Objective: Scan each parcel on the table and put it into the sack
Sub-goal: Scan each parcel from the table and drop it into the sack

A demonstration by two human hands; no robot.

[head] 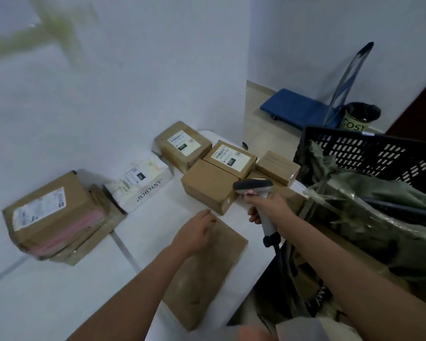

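1. The white bench [59, 291] is carrying many brown parcels, some near the wall and some by the far edge.
2. The green sack [369, 217] is sitting at the right side of the bench, by a black basket [369, 153]. It is looking open and crumpled.
3. The flat brown parcel [207, 274] is lying on the near part of the bench, close to the edge. No label is showing on its top, so I think the label side is facing down or away.
4. The left hand [194, 235] is resting on the far end of this parcel, with fingers mostly straight and holding nothing.
5. The right hand [268, 207] is gripping the scanner [256, 193] with fingers curled round its handle. The scanner is pointing toward the boxes, just above the bench.
6. I think the scanning step is going on now. Next, the parcel probably needs turning to find its label, then a beep, then a lift into the sack.
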